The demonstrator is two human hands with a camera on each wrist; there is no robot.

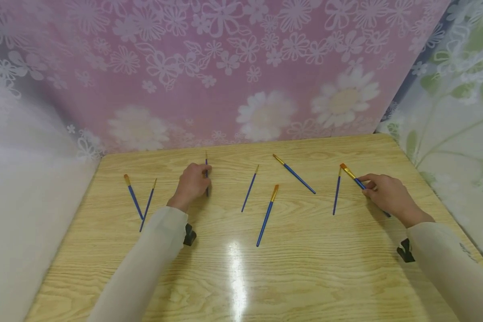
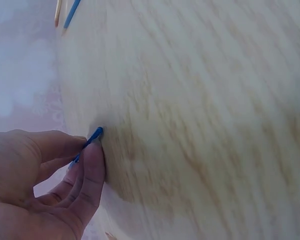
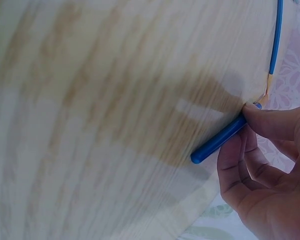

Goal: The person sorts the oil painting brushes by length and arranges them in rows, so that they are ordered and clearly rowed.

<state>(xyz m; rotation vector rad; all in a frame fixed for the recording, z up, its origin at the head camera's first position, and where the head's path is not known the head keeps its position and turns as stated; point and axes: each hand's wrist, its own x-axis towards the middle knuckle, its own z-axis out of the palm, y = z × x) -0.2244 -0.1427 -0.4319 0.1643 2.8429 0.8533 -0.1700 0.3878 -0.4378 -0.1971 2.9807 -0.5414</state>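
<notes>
One table (image 1: pixel 209 286) spreads before one pink cloth (image 1: pixel 209 53). Above it are two hands, left hand (image 1: pixel 193 181) and right hand (image 1: pixel 387 194), fingertips nearly together, each pinching one brush. Brushes total eight: the left-held brush (image 1: pixel 207 174), the right-held brush (image 3: pixel 218 140), a pair (image 1: pixel 134 199) meeting at the handles, three loose ones (image 1: pixel 268 212) between the hands, and a thin one (image 1: pixel 337 192) whose tip the right-held brush overlaps in the head view.

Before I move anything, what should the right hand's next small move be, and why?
Probably have the right hand settle its pinched broad brush straight down before loosening: in the head view, its bristle end appears to meet the tip of the slim brush beside it, so a sideways slip might knock that brush askew.
</notes>
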